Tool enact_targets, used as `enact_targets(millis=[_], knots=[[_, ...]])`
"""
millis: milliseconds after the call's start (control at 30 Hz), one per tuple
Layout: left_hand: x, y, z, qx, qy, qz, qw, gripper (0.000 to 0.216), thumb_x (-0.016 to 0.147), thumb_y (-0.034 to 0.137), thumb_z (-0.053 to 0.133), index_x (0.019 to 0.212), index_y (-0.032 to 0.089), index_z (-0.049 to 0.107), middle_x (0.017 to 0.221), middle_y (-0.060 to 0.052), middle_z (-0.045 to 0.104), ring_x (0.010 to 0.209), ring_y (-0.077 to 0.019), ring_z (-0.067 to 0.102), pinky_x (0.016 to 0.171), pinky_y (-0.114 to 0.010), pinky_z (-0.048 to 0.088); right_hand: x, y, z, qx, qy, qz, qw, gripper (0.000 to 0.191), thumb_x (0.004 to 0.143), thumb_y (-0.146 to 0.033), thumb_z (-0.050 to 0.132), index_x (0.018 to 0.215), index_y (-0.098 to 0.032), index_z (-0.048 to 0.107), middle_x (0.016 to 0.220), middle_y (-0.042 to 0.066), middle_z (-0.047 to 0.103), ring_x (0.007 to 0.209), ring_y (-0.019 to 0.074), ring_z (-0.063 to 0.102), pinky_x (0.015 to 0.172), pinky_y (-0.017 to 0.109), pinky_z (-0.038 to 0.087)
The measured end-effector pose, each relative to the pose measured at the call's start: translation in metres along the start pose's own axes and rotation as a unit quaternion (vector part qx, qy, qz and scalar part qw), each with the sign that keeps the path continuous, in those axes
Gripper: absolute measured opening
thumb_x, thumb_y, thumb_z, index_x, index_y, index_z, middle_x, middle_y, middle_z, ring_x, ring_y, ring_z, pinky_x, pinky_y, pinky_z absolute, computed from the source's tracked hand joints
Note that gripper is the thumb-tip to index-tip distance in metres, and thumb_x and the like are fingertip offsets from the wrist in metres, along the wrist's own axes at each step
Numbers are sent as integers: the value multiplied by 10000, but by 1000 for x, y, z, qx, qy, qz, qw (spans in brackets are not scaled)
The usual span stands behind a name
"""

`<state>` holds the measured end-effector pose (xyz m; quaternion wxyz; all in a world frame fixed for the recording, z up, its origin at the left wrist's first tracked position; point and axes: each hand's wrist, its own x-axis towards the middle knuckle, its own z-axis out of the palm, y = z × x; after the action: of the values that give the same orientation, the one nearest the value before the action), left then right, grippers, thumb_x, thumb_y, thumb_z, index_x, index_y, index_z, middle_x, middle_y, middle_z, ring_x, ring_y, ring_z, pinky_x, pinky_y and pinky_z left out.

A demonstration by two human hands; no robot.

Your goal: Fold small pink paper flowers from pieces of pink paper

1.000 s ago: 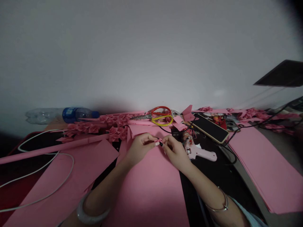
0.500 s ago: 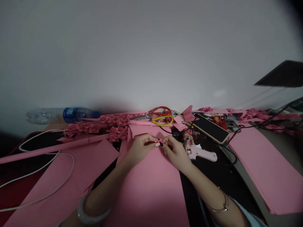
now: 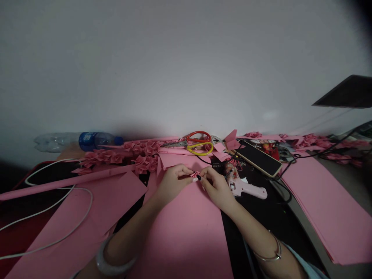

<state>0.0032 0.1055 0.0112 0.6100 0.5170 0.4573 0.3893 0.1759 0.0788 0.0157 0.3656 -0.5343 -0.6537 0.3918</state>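
Observation:
Between my fingertips is a small folded piece of pink paper, partly hidden by the thumbs. My left hand pinches it from the left, and my right hand pinches its right side with a dark-nailed thumb in front. Both hands are over a large pink paper sheet. Just right of my right hand lies a pale pink glue gun. Beyond the hands are scissors with one red and one yellow handle, and several pink paper flowers.
A clear plastic bottle lies at the back left. White cable loops over paper on the left. A phone rests at the back right, near black cable. A stack of pink sheets lies far right, below the wall.
My fingers have shifted slightly on the pink paper piece, and a little more of it shows above the thumbs. Both hands stay in nearly the same place.

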Motion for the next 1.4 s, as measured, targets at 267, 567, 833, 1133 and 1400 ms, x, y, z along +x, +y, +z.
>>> enact_targets(millis=[267, 567, 833, 1133, 1400], knots=[[0, 0, -1, 23, 2, 6, 1000, 104, 728, 190, 732, 830, 180, 743, 885, -56, 776, 875, -223, 721, 776, -317, 545, 1, 2, 0, -3, 0, 1, 1000, 88, 904, -247, 500, 820, -222, 490, 621, -56, 470, 561, 136, 436, 559, 254, 336], [0, 1, -1, 20, -5, 5, 1000, 119, 719, 192, 733, 830, 158, 761, 897, -74, 777, 883, -223, 717, 780, -308, 541, 1, 4, 0, -9, 2, 4, 1000, 85, 893, -238, 502, 812, -215, 491, 631, -50, 481, 569, 134, 438, 560, 255, 331], [2, -4, -2, 14, -5, 8, 1000, 107, 698, 213, 754, 797, 173, 764, 919, -75, 785, 877, -228, 725, 784, -321, 548, 1, 6, 0, -2, 0, 1, 1000, 91, 898, -243, 497, 813, -212, 487, 626, -53, 473, 562, 129, 435, 551, 251, 327], [2, -6, -2, 17, -1, 30, 999, 77, 695, 193, 751, 770, 185, 763, 875, -57, 786, 851, -218, 726, 781, -317, 549, 1, 5, 0, -4, -2, 3, 1000, 89, 893, -247, 496, 812, -211, 487, 635, -48, 480, 575, 131, 441, 558, 253, 330], [2, -5, -1, 7, 1, 25, 1000, 58, 679, 197, 761, 737, 192, 754, 853, -46, 786, 825, -211, 724, 757, -310, 549, 1, 5, 1, -2, -2, 0, 1000, 98, 892, -249, 496, 801, -217, 480, 635, -48, 482, 572, 133, 446, 557, 251, 334]])
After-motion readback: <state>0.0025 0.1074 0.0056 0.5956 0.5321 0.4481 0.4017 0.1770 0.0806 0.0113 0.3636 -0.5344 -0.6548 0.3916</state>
